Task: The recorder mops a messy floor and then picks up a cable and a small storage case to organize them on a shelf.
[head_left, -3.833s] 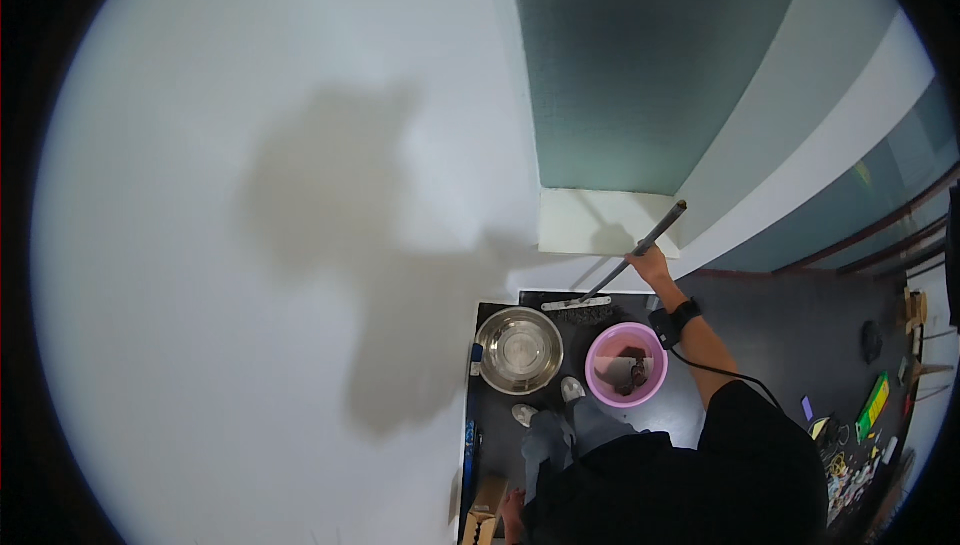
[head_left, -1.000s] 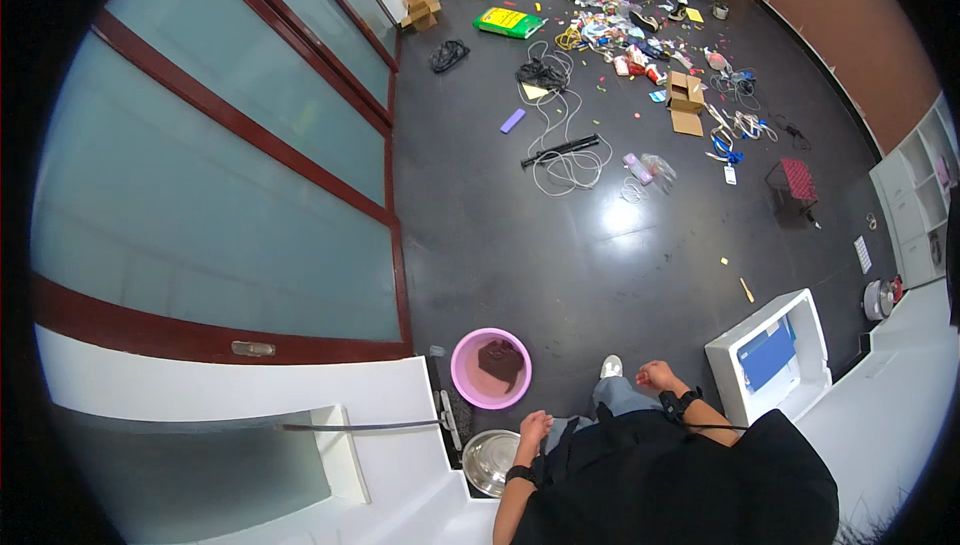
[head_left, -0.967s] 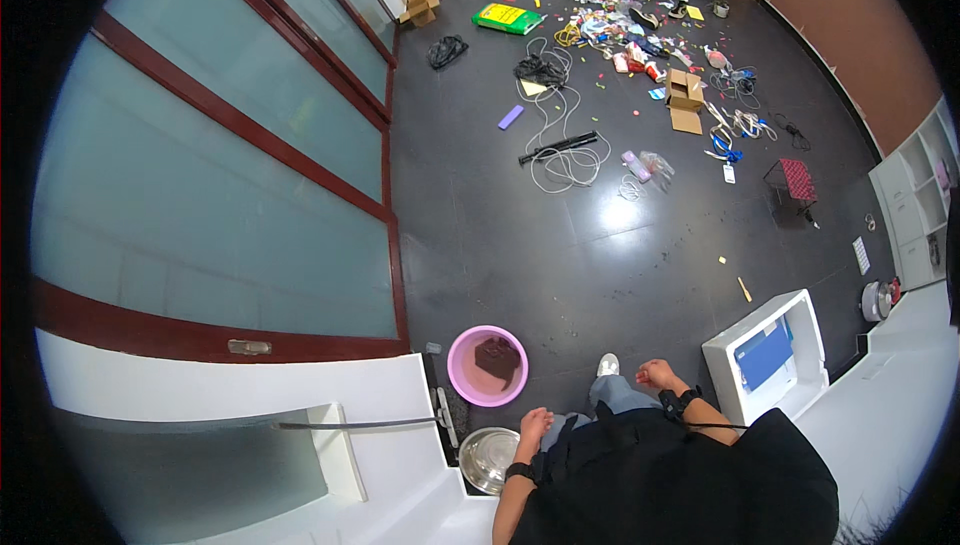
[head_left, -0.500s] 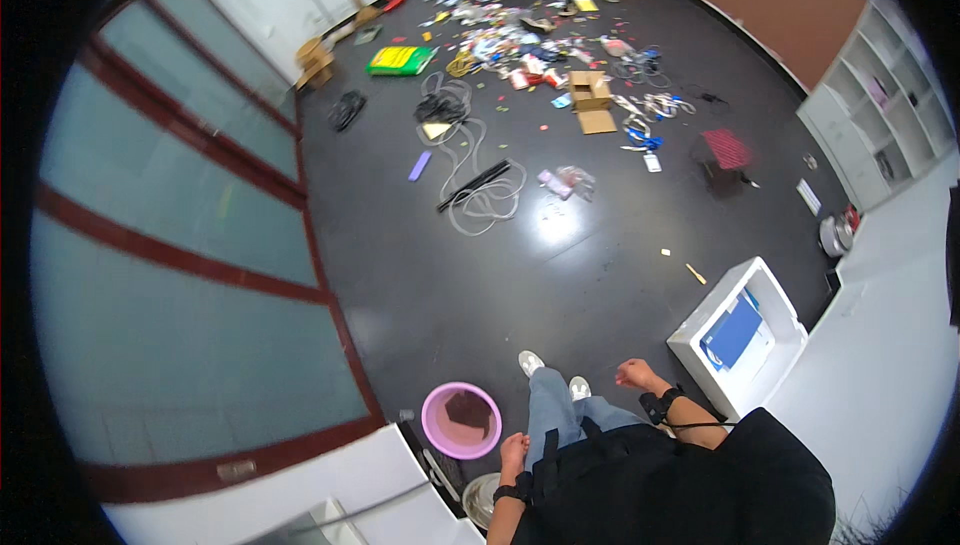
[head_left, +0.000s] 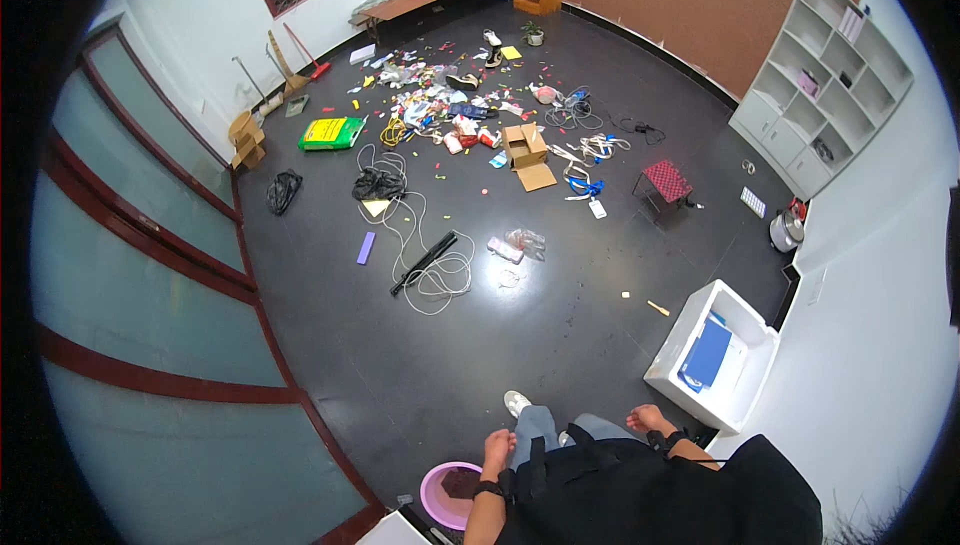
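My left hand (head_left: 496,447) hangs at my side with nothing in it, fingers loosely curled, just above a pink plastic basin (head_left: 448,494) that holds a dark cloth. My right hand (head_left: 643,418) also hangs empty, close to a white foam box (head_left: 714,354) with a blue lid inside it. A black strap is on each wrist. My legs and one white shoe (head_left: 516,403) show between the hands on the dark floor.
Frosted glass panels with red frames (head_left: 150,345) run along the left. Cables (head_left: 430,265), a cardboard box (head_left: 527,150), a green pack (head_left: 331,132) and scattered litter cover the far floor. A small red stool (head_left: 665,182) and white shelving (head_left: 825,75) stand at the right.
The view has swung from the white wall and window ledge toward the open room. The metal bowl and long tool left the picture; the pink basin slid to the bottom edge.
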Motion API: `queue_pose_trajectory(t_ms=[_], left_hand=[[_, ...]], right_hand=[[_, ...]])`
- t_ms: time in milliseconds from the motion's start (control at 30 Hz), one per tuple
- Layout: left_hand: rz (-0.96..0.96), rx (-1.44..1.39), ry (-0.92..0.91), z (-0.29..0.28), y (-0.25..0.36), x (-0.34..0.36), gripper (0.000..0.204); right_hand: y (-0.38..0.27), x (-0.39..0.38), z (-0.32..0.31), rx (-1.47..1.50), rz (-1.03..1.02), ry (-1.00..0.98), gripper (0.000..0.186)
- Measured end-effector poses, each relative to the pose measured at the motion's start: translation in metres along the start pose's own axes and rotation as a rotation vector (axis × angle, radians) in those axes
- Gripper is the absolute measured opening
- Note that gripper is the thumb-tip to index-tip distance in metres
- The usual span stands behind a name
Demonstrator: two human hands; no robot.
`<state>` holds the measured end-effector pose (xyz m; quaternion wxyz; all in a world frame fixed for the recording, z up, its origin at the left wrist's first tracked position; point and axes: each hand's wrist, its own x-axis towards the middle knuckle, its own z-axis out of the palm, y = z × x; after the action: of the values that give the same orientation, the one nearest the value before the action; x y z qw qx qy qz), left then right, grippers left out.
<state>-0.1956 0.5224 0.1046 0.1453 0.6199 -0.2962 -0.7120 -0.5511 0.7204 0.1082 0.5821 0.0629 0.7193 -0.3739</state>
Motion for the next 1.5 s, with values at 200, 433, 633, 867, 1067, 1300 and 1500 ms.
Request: queue_pose_trajectory(t_ms=[200, 433, 633, 867, 1067, 1300, 1500], left_hand=[[0.036, 0.037, -0.041, -0.005, 0.051, 0.029, 0.020], [-0.021, -0.177, 0.103, -0.052, 0.034, 0.036, 0.022], [-0.137, -0.320, 0.315, -0.078, 0.018, 0.028, 0.022], [-0.194, -0.510, 0.402, -0.084, 0.027, 0.018, 0.021], [-0.004, -0.582, 0.440, -0.057, 0.113, 0.009, 0.024], [0.038, -0.639, 0.632, -0.048, 0.097, 0.003, 0.022], [0.028, -0.766, 0.877, -0.060, 0.029, 0.010, 0.021]], right_hand=[[-0.040, 0.022, 0.018, -0.213, -0.139, -0.040, 0.016], [-0.150, 0.021, 0.106, -0.152, -0.029, -0.115, 0.015], [-0.223, 0.049, 0.181, -0.381, -0.038, -0.223, 0.014], [-0.294, 0.069, 0.284, -0.569, -0.082, -0.393, 0.019], [-0.327, 0.100, 0.335, -0.832, 0.009, -0.486, 0.023], [-0.363, 0.110, 0.405, -1.173, -0.044, -0.541, 0.025], [-0.357, 0.097, 0.489, -1.198, -0.122, -0.596, 0.026]])
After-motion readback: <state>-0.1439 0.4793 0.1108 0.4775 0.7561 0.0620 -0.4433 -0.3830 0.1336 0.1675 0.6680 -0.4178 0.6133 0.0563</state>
